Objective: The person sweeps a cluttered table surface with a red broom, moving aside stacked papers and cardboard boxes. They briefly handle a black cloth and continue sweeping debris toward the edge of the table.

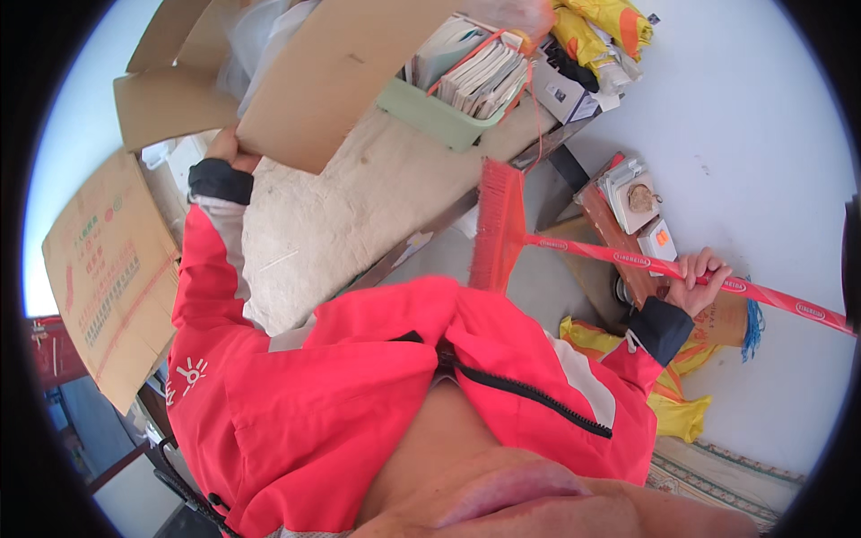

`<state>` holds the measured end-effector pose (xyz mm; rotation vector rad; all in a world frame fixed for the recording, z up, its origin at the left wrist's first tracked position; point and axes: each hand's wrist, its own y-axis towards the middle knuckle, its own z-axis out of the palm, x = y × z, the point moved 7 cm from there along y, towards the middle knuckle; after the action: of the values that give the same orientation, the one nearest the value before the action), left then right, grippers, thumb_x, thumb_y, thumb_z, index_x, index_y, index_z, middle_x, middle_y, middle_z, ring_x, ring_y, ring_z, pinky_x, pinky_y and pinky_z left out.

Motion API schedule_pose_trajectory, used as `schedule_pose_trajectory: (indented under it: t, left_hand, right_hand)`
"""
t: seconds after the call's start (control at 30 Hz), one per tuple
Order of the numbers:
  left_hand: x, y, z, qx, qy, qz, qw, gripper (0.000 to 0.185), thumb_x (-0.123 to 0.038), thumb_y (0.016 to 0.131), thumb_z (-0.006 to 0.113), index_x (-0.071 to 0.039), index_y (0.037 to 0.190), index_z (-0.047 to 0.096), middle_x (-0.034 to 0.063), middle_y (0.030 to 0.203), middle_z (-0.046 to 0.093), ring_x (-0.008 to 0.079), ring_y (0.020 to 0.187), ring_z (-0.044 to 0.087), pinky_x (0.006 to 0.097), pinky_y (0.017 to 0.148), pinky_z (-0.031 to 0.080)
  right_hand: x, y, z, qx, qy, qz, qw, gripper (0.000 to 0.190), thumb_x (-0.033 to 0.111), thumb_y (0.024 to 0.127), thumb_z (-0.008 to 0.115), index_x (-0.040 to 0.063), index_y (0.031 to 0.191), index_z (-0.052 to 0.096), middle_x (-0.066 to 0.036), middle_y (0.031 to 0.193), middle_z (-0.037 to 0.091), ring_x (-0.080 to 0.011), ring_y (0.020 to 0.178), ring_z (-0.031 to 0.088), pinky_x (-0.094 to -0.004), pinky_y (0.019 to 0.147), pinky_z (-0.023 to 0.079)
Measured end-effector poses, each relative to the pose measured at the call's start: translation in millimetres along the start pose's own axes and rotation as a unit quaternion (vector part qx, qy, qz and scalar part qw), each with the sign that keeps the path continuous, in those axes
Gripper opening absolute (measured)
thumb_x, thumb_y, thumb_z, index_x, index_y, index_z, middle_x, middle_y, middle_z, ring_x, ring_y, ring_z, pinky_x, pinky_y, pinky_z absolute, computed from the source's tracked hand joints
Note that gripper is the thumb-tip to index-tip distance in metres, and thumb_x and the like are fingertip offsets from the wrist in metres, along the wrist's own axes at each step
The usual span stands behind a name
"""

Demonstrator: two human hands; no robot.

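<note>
My right hand (pixel 701 277) is wrapped around the red handle of a push broom (pixel 605 253). Its red bristle head (pixel 499 225) is raised beside the table's edge, bristles facing left. At the upper left, my left hand (pixel 234 149) grips the lower corner of an open cardboard box (pixel 336 81), its fingers partly hidden by a flap. The box is tilted over the table, and crumpled clear plastic (pixel 252 50) shows inside it.
A pale-topped table (pixel 377 168) runs under the box. On it stands a green basket (pixel 437 121) of papers and booklets. A flattened printed cardboard sheet (pixel 114 276) leans at the left. Books (pixel 625 188) lie on a brown ledge near the right wall, with yellow bags (pixel 679 410) below.
</note>
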<state>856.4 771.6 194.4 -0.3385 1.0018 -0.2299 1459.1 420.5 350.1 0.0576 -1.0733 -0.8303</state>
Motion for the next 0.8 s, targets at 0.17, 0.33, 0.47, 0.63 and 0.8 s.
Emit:
schedule_pose_trajectory:
  t: [0.17, 0.33, 0.47, 0.63, 0.8]
  left_hand:
    - [17, 32, 120, 0.061, 0.016, -0.003, 0.998, 0.026, -0.008, 0.085, 0.04, 0.006, 0.105, 0.049, 0.017, 0.105, 0.055, 0.0253, 0.098, 0.054, 0.0378, 0.086, 0.044]
    - [82, 87, 206, 0.118, 0.012, -0.053, 0.992, 0.026, -0.006, 0.087, 0.038, 0.005, 0.108, 0.048, 0.0175, 0.107, 0.055, 0.026, 0.098, 0.054, 0.0377, 0.086, 0.044]
    - [114, 64, 278, 0.293, 0.547, 0.283, 0.731, 0.017, -0.004, 0.079, 0.046, 0.002, 0.093, 0.054, 0.0147, 0.088, 0.058, 0.0247, 0.078, 0.056, 0.0376, 0.068, 0.047]
    - [141, 19, 295, 0.219, 0.093, -0.062, 0.969, 0.019, -0.022, 0.079, 0.051, -0.007, 0.091, 0.053, 0.0082, 0.089, 0.06, 0.0193, 0.081, 0.057, 0.0376, 0.071, 0.046]
    - [133, -17, 266, 0.148, 0.027, -0.063, 0.987, 0.03, -0.032, 0.08, 0.054, -0.009, 0.098, 0.054, 0.0082, 0.093, 0.06, 0.0222, 0.087, 0.056, 0.0379, 0.077, 0.044]
  right_hand:
    - [14, -9, -33, -0.003, -0.011, -0.008, 1.0, 0.033, 0.035, 0.09, 0.041, 0.009, 0.071, 0.048, -0.001, 0.059, 0.035, -0.0059, 0.038, 0.027, -0.019, 0.041, 0.029]
    - [15, -5, -50, -0.019, -0.005, -0.018, 1.0, 0.032, 0.035, 0.089, 0.043, 0.008, 0.071, 0.047, -0.001, 0.058, 0.034, -0.0062, 0.037, 0.027, -0.0185, 0.041, 0.029]
    - [16, 6, -51, 0.001, 0.036, -0.023, 0.999, 0.031, 0.034, 0.088, 0.047, 0.009, 0.07, 0.046, -0.001, 0.057, 0.033, -0.0063, 0.036, 0.028, -0.0182, 0.04, 0.03]
    - [11, 18, -17, 0.066, 0.094, -0.009, 0.993, 0.033, 0.031, 0.088, 0.047, 0.007, 0.066, 0.042, -0.002, 0.056, 0.032, -0.0065, 0.035, 0.027, -0.0188, 0.039, 0.031]
    - [1, 27, 34, 0.148, 0.121, 0.022, 0.981, 0.036, 0.029, 0.089, 0.045, 0.008, 0.062, 0.037, -0.001, 0.056, 0.031, -0.0069, 0.034, 0.027, -0.0192, 0.039, 0.031]
